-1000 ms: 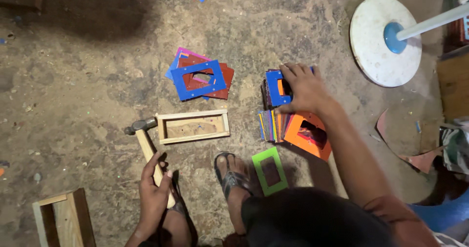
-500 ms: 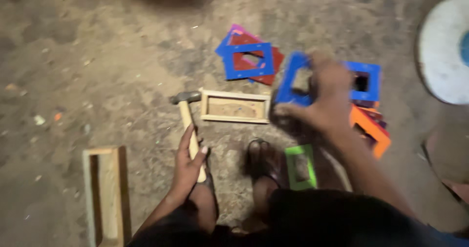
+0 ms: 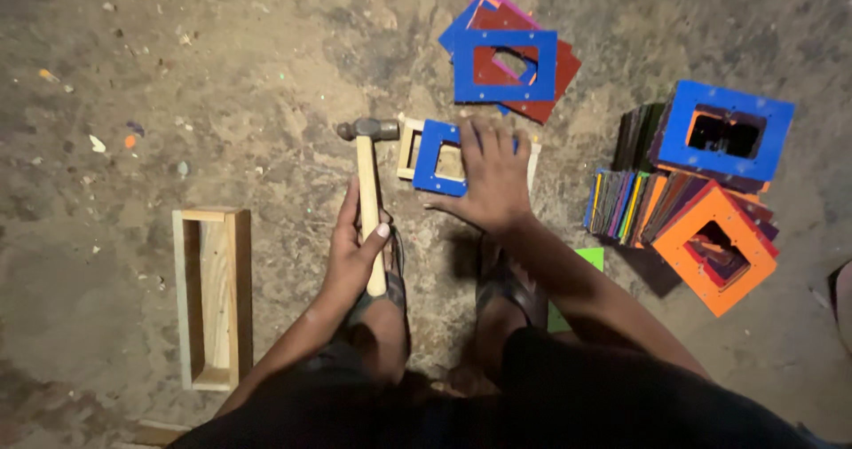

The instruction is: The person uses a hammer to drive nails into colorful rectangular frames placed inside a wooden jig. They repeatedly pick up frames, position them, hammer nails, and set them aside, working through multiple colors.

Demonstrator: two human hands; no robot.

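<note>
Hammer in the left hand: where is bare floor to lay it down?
Bare dirt lies left of the hammer, between its head and the loose wooden frame. Crowded to the right: the right hand presses a blue frame, with coloured stacks beyond.

You are looking at a dim scene, lit softly from above. The dirt floor [image 3: 222,85] is brightest beyond your left hand [image 3: 355,254] and fades to dark toward the top corners. Your right hand [image 3: 493,178] throws a short, soft shadow on the floor just beneath the wrist. Your dark clothing below both hands shows no detail. No glare shows. Focus is fair, with slight softness on the fingers and the far edges.
</note>
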